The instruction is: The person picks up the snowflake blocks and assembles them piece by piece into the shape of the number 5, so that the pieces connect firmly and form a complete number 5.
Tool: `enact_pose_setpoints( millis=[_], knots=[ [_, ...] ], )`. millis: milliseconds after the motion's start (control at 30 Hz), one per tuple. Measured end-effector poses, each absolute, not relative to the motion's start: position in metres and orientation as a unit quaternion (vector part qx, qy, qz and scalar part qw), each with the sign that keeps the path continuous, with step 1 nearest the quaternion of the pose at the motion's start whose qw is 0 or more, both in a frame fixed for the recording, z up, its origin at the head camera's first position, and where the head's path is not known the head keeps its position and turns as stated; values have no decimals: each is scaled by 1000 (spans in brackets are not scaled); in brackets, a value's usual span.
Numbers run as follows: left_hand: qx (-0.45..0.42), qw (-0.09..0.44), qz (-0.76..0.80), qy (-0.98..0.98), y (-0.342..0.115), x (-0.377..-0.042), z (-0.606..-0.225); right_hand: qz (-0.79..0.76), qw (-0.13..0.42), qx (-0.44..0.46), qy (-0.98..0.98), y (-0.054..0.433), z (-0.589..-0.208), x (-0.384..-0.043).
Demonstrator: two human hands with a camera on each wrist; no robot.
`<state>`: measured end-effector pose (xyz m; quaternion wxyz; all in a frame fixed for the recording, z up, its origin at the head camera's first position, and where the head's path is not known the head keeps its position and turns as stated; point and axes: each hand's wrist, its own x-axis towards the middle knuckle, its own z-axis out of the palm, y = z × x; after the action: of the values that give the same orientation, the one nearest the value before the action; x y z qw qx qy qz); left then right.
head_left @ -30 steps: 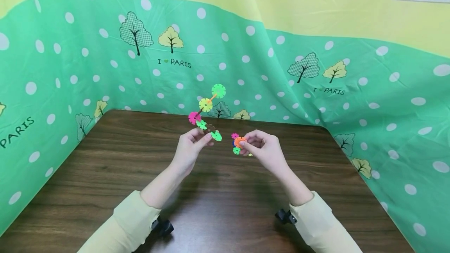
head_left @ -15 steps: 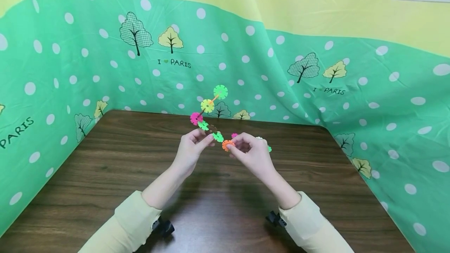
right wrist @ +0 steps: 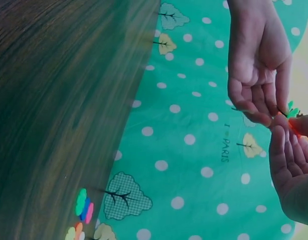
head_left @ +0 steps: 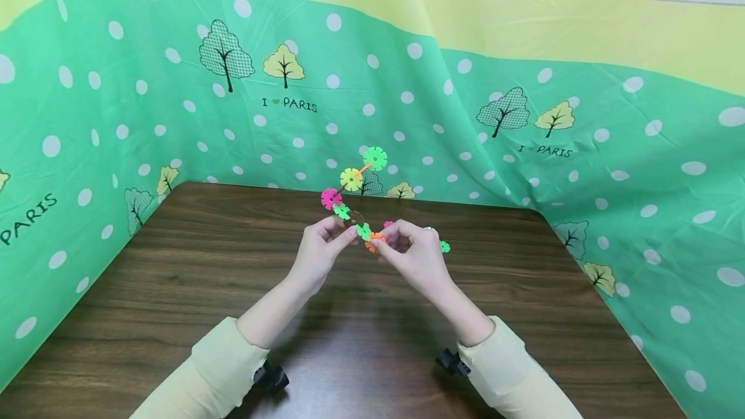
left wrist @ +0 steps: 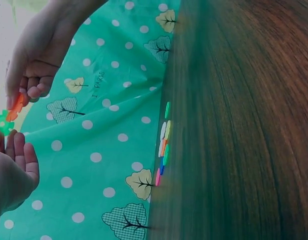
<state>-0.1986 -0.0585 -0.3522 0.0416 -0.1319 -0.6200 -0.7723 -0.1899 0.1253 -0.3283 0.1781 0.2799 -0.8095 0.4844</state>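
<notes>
My left hand (head_left: pixel 317 251) pinches the near end of a chain of slotted snowflake discs above the table. From its far end the chain runs through a green disc (head_left: pixel 375 158), a yellow disc (head_left: pixel 351 179), a pink disc (head_left: pixel 331 199) and a smaller-looking green one, then brown, to the green end disc (head_left: pixel 363 231) at my left fingertips. With thumb and fingers my right hand (head_left: pixel 416 254) pinches an orange disc (left wrist: pixel 15 108), its edge against that green end disc. Fingers partly hide where the two meet.
Several loose discs lie on the dark wooden table (head_left: pixel 174 277) behind my right hand, among them a pink disc (head_left: pixel 388 224) and a green disc (head_left: pixel 445 246). A green dotted cloth (head_left: pixel 407 121) hangs around the table's back and sides.
My right hand has moved left, bringing the orange disc from apart to against the green end disc. The chain has shifted slightly right and down. Loose discs behind the right hand have become visible.
</notes>
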Motion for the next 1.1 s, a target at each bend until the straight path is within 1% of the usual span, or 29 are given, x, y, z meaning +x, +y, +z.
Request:
enact_pose_setpoints(
  millis=[167, 400, 667, 900, 1100],
  knots=[
    [-130, 43, -775, -617, -59, -201, -354, 493, 168, 279, -807, 124, -328, -189],
    [-134, 38, -767, -626, -59, -202, -353, 541, 114, 252, -794, 123, -331, -188],
    [-146, 49, -762, -629, -61, -198, -349, 636, 61, 208, -741, 119, -334, -187],
    [-167, 52, -753, -634, -58, -190, -356, 708, 34, 180, -682, 116, -340, -186],
    [-164, 70, -752, -635, -56, -189, -359, 747, 5, 172, -642, 110, -344, -185]
  ],
)
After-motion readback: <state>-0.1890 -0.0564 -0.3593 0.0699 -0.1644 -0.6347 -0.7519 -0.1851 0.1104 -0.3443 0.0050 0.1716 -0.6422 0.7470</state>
